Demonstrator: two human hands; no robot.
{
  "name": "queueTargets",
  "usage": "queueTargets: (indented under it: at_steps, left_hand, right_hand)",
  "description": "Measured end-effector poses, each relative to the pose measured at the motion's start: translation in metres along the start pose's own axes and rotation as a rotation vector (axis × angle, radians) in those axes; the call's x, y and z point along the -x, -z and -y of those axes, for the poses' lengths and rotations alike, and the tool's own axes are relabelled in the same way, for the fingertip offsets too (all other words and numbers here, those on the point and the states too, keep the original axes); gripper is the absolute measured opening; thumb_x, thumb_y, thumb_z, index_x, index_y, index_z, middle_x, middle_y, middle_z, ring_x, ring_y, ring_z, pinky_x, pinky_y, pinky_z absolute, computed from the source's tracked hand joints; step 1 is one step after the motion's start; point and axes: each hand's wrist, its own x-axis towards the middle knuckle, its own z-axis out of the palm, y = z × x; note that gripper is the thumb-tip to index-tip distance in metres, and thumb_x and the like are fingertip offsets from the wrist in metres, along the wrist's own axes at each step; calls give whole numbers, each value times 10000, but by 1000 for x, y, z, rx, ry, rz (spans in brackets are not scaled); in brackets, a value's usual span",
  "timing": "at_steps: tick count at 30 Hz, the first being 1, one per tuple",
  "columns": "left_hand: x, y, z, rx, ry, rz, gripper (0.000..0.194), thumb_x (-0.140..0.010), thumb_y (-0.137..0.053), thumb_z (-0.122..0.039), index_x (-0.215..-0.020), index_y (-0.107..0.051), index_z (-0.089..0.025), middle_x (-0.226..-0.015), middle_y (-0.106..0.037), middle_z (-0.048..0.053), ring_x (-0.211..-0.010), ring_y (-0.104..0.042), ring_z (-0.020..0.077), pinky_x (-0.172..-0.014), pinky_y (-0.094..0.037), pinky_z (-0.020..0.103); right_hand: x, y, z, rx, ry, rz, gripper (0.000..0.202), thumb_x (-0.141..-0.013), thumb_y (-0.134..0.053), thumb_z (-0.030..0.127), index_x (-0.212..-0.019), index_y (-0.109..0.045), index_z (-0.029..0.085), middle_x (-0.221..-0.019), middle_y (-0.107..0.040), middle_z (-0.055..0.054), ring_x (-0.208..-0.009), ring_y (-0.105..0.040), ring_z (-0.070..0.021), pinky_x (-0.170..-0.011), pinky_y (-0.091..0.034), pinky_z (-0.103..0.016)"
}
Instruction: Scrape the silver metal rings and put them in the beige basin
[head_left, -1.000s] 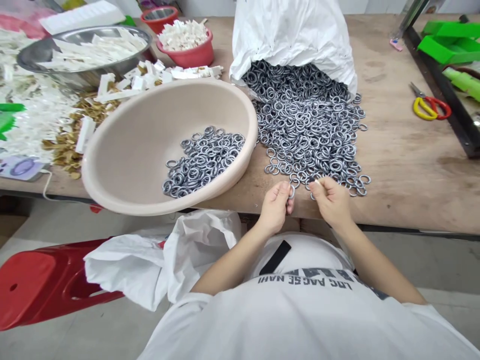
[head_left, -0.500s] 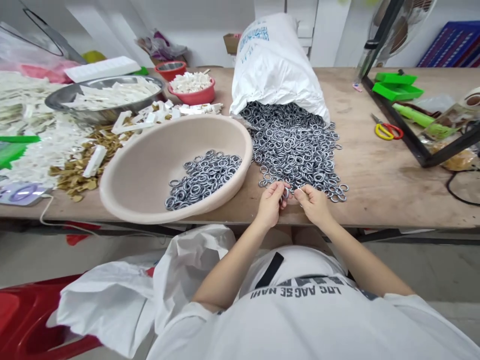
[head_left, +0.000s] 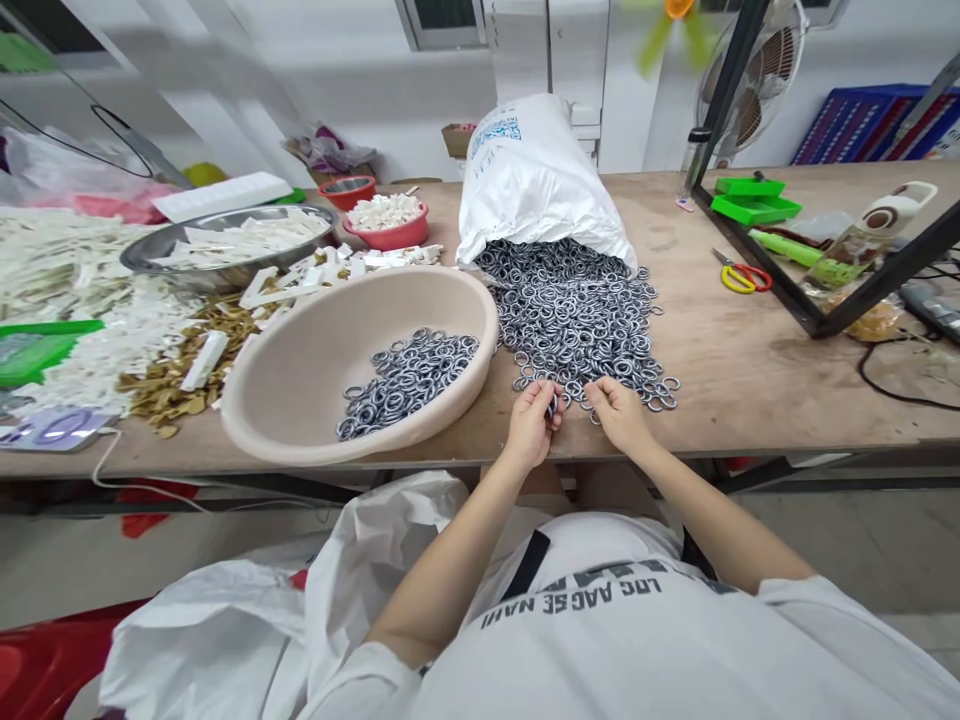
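Observation:
My left hand point(head_left: 531, 424) is closed on a few grey rings point(head_left: 553, 405), at the near edge of the ring pile. Beside it, my right hand point(head_left: 619, 414) has its thumb and fingertips pinched together at the pile's front; whatever is between them is too small to make out. The pile of grey rings point(head_left: 574, 315) spills from the mouth of a white sack point(head_left: 536, 185) lying on the table. Left of my hands stands a wide beige basin point(head_left: 281, 375), tilted, with more grey rings point(head_left: 412, 380) gathered at its right side.
Yellow-and-red scissors point(head_left: 742, 275) lie at right, by a black metal frame point(head_left: 814, 315) and green trays point(head_left: 754, 205). Leftward are a steel bowl point(head_left: 139, 255) of white pieces, a red bowl point(head_left: 394, 236), brown pieces point(head_left: 169, 395) and a phone point(head_left: 56, 430) with a cable.
The camera view has tilted up and shifted slightly. My hands stay close together in front of the pile, a little further apart, the left still holding rings.

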Motion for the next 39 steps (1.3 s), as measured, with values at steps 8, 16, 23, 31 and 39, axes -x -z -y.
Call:
queueTargets:
  at_steps: [8,16,23,31,39]
  left_hand:
    - [-2,-1,0,-25,7,20,352,-812,-695,-493,-878,-586,-165,-648,-563,-31,-461,-447,38,-425,-271,165]
    - [-3,-2,-2,-10,7,29,346,-801,-706,-487,-864,-597,-164,-645,-565,-26,-457,-453,38,-417,-276,161]
    - [-2,-3,-1,-30,15,31,346,-789,-713,-491,-856,-600,-171,-635,-573,-27,-449,-446,40,-414,-290,165]
    - [-1,-2,-2,-48,10,39,319,-814,-696,-467,-874,-604,-167,-651,-572,-28,-459,-452,39,-416,-290,157]
    - [1,-3,-1,-70,7,24,305,-802,-708,-450,-875,-616,-169,-643,-573,-25,-458,-457,45,-423,-317,154]
  right_hand:
    - [1,2,1,-13,22,-20,449,-942,-472,598,-792,-613,200,-617,-553,33,-588,-488,-127,-589,-345,-252]
    - [2,2,0,-22,38,-27,433,-942,-477,588,-804,-618,202,-629,-560,27,-596,-487,-131,-597,-352,-255]
    - [5,3,0,-11,25,-37,450,-938,-466,612,-807,-615,209,-631,-557,28,-584,-479,-130,-590,-349,-257]
    - [7,5,3,-1,37,-37,442,-940,-470,606,-792,-611,215,-611,-561,31,-583,-496,-133,-593,-345,-258]
    - [5,4,3,18,17,-29,433,-939,-469,611,-816,-631,229,-626,-574,31,-599,-508,-136,-588,-332,-247]
